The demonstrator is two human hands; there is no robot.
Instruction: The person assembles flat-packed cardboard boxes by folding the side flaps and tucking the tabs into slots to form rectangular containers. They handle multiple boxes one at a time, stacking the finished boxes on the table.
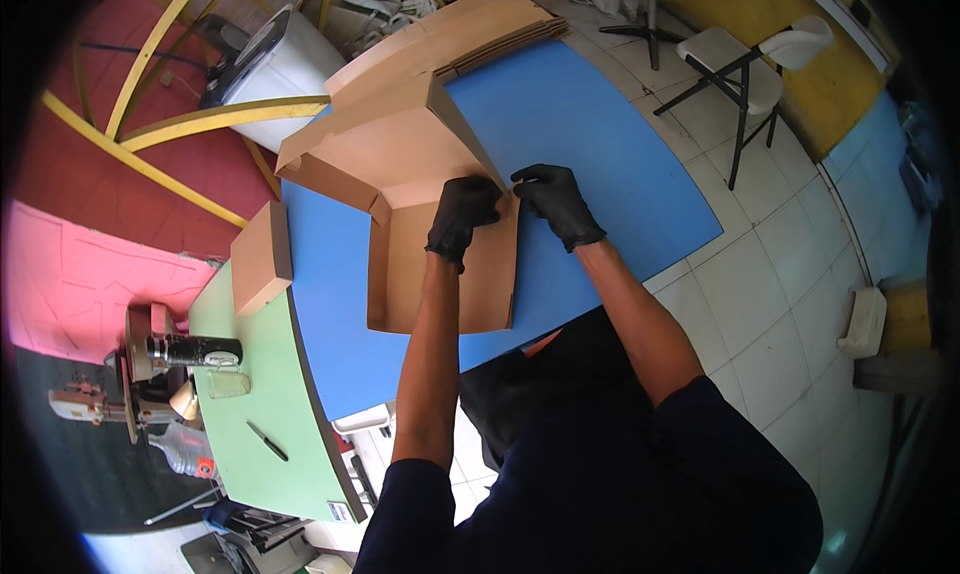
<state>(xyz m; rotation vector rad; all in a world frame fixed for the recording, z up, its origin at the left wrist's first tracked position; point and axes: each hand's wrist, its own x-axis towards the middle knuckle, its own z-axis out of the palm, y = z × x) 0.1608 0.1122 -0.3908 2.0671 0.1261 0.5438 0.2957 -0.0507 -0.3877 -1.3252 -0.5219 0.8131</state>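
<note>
A brown cardboard box (440, 274) stands on the blue table (590, 114), its lid raised and leaning away from me. My left hand (465, 216), in a black glove, reaches inside the box at the back right corner, its fingers curled against the cardboard. Outside that same corner, my right hand (556, 202), also gloved in black, pinches the edge where lid and side wall meet. Both hands grip the box from opposite sides of the wall. Exactly how the fingertips sit on the flap is hidden.
Flat cardboard sheets (450, 34) lie stacked at the table's far edge. A closed brown box (263, 259) sits at the left, by a green table (250, 404) holding a knife (267, 441), a glass (229, 383) and a black flask (195, 351). A folding chair (740, 69) stands far right.
</note>
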